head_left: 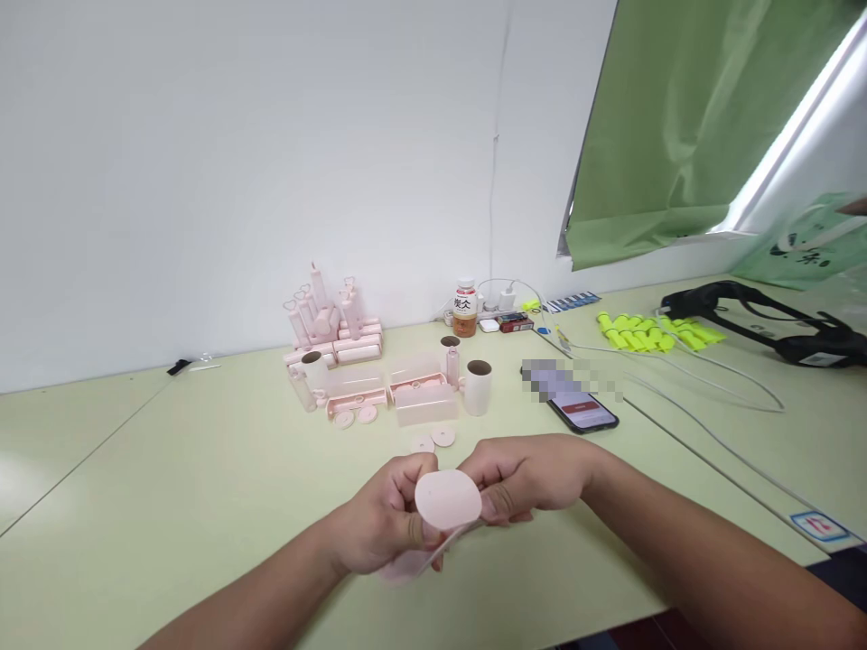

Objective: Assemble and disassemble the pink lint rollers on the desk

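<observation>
Left hand point(389, 516): we have it closed on the pink part point(448, 499).
Right hand point(532, 474): we pinch its other side.
Pink part: between our hands, over the table point(203, 496) (its rounded face tilts toward us).
Discs point(443, 436): a pair lies just beyond our hands.
Phone point(582, 411): on the table, right of a pale cylinder point(478, 393).
Bottle point(464, 311): near the wall point(203, 181).

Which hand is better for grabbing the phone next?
Probably the right hand: it's nearer the phone than the left hand is, though both hold the pink piece.
</observation>
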The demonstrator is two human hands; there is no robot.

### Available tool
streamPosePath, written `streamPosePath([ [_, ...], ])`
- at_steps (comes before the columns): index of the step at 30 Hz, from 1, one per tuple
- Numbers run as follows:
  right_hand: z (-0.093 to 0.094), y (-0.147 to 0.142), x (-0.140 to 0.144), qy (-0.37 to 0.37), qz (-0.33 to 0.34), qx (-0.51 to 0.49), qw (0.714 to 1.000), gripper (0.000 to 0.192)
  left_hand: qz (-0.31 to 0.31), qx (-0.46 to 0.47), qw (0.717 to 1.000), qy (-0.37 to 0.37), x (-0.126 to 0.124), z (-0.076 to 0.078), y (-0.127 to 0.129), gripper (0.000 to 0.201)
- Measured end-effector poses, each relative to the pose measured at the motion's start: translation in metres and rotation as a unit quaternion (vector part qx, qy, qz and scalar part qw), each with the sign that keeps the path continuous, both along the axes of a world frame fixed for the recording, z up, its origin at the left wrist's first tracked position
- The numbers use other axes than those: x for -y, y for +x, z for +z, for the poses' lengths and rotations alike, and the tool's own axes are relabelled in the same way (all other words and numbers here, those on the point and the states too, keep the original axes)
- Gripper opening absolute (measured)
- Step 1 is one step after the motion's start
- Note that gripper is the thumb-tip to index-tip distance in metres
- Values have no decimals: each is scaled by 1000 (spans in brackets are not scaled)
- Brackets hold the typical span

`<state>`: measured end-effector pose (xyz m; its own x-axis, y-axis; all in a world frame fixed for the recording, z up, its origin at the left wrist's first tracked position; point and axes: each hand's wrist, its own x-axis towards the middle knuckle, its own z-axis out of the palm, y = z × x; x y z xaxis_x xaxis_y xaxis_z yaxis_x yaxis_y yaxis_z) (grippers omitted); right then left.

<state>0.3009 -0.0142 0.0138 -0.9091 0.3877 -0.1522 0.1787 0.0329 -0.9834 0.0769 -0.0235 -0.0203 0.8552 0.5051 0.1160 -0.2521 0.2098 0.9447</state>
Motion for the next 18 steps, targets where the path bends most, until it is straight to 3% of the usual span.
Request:
streamPosePath([
  [6,-6,0,-4,-31,47,29,998,41,29,-44,994,96,10,1,-3,33],
  [10,-9,0,-7,-31,29,49,998,44,-35,-97,994,42,7,12,-8,30],
  [14,-12,5,-11,-25,22,40,999,42,-116,-122,984,52,3,20,-6,35],
  [18,-15,6,-13,-23,10,43,999,38,-66,-110,991,22,2,13,-3,33],
])
